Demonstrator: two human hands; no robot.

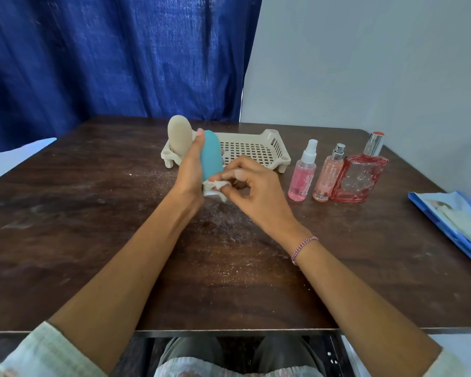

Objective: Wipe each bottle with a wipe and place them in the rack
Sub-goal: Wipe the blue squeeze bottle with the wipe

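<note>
Fingers (197, 144) of left hand (191, 172) wrap teal bottle (212, 156), cap-down, in front of rack (242, 135) | right hand (256, 191) pinches wipe (216, 185) at its cap | beige bottle (178, 137) stands in rack | middle pink bottle (328, 172) label unreadable

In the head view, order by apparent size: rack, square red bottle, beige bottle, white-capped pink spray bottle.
1. rack
2. square red bottle
3. beige bottle and white-capped pink spray bottle: look alike; beige stands farther.
</note>
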